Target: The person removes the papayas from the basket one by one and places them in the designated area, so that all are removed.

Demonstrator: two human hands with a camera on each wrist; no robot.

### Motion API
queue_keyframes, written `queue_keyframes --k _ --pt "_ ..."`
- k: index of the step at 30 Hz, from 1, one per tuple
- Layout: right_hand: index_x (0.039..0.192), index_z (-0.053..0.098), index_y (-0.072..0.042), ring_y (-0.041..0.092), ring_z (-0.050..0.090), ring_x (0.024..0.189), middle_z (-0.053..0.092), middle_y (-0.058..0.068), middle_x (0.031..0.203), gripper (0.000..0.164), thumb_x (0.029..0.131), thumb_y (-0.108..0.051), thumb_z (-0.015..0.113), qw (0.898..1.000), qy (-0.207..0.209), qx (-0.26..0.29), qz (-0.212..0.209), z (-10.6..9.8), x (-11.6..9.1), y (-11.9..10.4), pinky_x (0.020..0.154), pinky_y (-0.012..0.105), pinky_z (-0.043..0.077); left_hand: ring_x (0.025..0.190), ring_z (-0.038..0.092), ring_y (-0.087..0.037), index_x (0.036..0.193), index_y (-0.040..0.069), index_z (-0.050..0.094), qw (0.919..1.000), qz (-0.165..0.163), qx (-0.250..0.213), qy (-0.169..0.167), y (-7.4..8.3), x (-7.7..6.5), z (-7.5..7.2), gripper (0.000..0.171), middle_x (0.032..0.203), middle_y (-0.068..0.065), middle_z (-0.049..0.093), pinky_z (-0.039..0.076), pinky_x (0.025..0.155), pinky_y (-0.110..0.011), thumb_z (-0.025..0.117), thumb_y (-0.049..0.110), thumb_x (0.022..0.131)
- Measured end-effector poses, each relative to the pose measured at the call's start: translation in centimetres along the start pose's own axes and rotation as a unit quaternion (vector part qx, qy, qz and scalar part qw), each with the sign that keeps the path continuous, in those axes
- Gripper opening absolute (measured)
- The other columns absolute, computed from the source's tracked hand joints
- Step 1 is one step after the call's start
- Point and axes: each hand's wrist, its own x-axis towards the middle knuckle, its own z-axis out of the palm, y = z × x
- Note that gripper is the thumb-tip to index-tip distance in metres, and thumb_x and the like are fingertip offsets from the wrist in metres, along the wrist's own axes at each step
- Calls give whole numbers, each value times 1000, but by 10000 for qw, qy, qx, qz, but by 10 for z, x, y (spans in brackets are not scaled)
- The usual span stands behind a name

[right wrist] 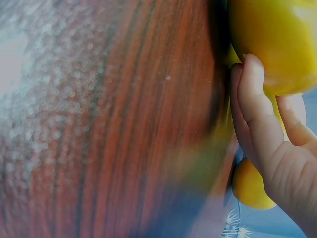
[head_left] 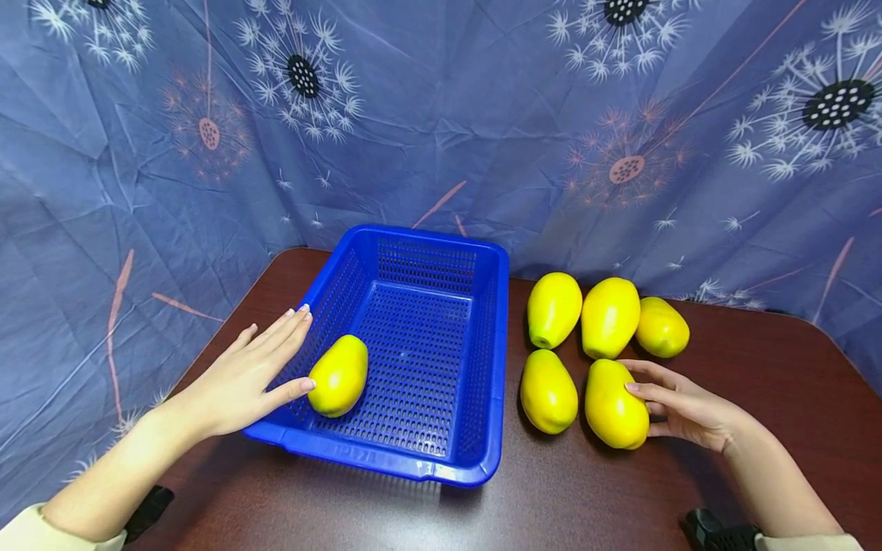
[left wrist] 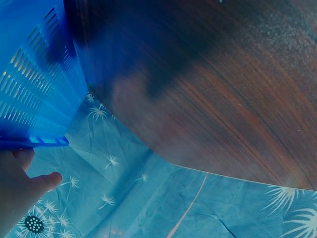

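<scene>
My left hand (head_left: 251,375) lies with straight fingers over the left rim of a blue plastic basket (head_left: 498,367). Its thumb tip meets the edge of a yellow papaya (head_left: 341,375) inside the basket in the head view; contact is unclear. To the right, my right hand (head_left: 689,405) holds the near right papaya (head_left: 613,409) from its right side. In the right wrist view, fingers (right wrist: 260,109) bend against that papaya (right wrist: 277,39), partly underneath it. Part of the left hand (left wrist: 20,183) shows beside the basket wall (left wrist: 34,89) in the left wrist view.
Several more papayas sit right of the basket: one at near left (head_left: 549,392), three in the back row, including the rightmost papaya (head_left: 661,327). Everything stands on a dark brown table (head_left: 386,505). A blue dandelion-print cloth (head_left: 441,138) hangs behind and at left.
</scene>
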Motion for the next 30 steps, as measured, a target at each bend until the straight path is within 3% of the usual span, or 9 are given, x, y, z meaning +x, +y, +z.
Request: queue_keyframes --k 13,30 --pt "124 44 -33 23 60 105 57 -1 120 32 101 -13 34 10000 -25 22 -15 -2 -1 0 87 50 48 142 9 -26 150 8 15 10000 -18 -30 -9 1 -1 -1 78 155 -8 13 12 106 -62 47 50 93" --pt "123 44 -36 21 59 107 55 -7 119 30 101 -17 39 9971 498 -553 176 -6 -2 5 87 48 48 142 11 -26 150 8 16 10000 25 -35 68 1 -1 0 78 155 -8 14 12 106 -61 48 49 93"
